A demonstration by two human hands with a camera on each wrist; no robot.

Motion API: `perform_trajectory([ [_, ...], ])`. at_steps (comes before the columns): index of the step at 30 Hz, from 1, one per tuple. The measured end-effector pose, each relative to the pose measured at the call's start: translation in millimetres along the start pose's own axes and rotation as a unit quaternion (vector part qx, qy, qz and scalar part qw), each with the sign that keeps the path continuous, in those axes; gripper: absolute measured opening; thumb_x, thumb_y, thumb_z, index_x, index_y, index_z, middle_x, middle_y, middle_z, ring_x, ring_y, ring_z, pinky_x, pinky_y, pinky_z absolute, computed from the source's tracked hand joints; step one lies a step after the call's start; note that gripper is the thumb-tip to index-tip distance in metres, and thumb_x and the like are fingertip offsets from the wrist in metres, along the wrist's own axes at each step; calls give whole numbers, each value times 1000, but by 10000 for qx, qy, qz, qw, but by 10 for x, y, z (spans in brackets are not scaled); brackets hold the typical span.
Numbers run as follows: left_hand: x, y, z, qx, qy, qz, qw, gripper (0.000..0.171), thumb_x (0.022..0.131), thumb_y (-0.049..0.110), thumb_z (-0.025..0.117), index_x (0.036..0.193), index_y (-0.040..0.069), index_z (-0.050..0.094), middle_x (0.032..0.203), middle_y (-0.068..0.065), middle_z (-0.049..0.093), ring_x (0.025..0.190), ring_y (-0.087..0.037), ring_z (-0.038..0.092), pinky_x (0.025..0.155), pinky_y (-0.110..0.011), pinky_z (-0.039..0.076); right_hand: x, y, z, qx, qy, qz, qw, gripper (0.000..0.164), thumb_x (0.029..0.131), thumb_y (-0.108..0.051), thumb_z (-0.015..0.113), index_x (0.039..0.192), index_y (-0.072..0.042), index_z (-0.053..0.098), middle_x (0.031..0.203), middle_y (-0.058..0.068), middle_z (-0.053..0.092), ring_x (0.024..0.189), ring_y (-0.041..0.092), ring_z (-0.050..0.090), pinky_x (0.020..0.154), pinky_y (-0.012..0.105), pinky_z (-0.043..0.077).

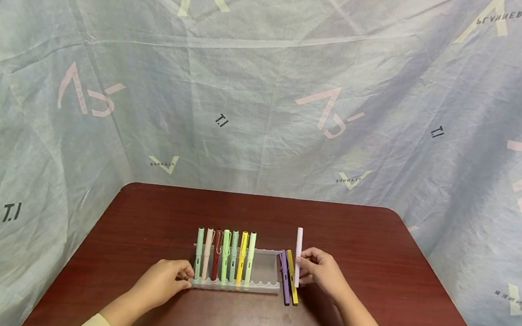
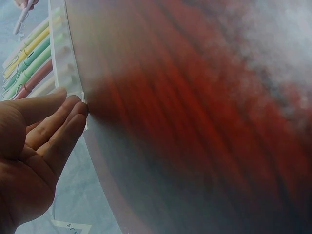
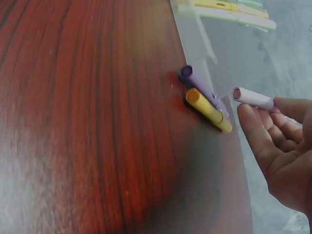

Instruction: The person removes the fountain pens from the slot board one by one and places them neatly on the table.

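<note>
A clear pen tray (image 1: pixel 236 287) with notched edges carries several capped pens side by side: teal, pale pink, dark red, green, yellow and pale green. At its left end my left hand (image 1: pixel 164 281) holds the near corner between thumb and fingertips. To the right of the tray, my right hand (image 1: pixel 323 272) pinches a pale lilac pen (image 1: pixel 299 244), held upright in the head view. Just left of that pen, a purple pen (image 1: pixel 285 279) and a dark yellow pen (image 1: pixel 292 282) lie side by side on the table, close to the tray's right end.
The dark red wooden table (image 1: pixel 154 210) has rounded far corners. Grey printed cloth (image 1: pixel 266 106) hangs behind it and along both sides. Bare notches show in the right part of the tray.
</note>
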State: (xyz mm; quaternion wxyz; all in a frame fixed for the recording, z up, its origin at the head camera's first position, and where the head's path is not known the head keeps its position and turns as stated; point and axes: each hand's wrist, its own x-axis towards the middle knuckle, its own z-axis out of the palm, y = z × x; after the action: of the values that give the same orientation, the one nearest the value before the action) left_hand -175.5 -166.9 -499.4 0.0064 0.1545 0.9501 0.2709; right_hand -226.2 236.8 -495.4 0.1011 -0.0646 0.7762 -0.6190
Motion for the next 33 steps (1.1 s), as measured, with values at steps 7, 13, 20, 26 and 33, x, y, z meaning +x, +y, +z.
perform_trajectory([
  [7,-1,5,-2,-6,1,-20,10000,15,82,18,78,87,24,66,84,13,71,81,-6,67,70,-25,52,-3,115,-78,-306,-76,321,9990,25,95,-13,63,102,10,57,83,17,65,68,24,68,62,44,60],
  [13,4,-3,5,16,13,-14,10000,15,82,18,78,87,25,66,84,13,71,81,-5,66,70,-25,52,-23,214,-62,-708,-19,636,9955,22,92,-13,65,97,7,59,77,11,64,63,22,66,57,42,59],
  [20,4,-6,8,21,21,-24,10000,15,82,18,78,87,25,66,84,13,71,81,-5,66,70,-25,52,-56,228,1,-1240,103,915,9880,19,90,-12,68,88,5,60,74,12,63,59,21,65,53,40,58],
  [26,1,-1,6,41,48,2,10000,15,81,18,79,87,25,66,85,13,71,81,-5,67,71,-25,53,-70,167,33,-1602,122,931,9826,19,87,-11,71,84,2,59,73,14,61,58,22,63,51,38,58],
  [33,1,1,7,46,52,-7,10000,15,81,18,79,87,25,67,84,13,71,80,-5,66,70,-25,53,-60,163,41,-1848,116,965,9780,18,88,-13,71,84,0,60,74,13,62,58,21,64,51,36,58],
])
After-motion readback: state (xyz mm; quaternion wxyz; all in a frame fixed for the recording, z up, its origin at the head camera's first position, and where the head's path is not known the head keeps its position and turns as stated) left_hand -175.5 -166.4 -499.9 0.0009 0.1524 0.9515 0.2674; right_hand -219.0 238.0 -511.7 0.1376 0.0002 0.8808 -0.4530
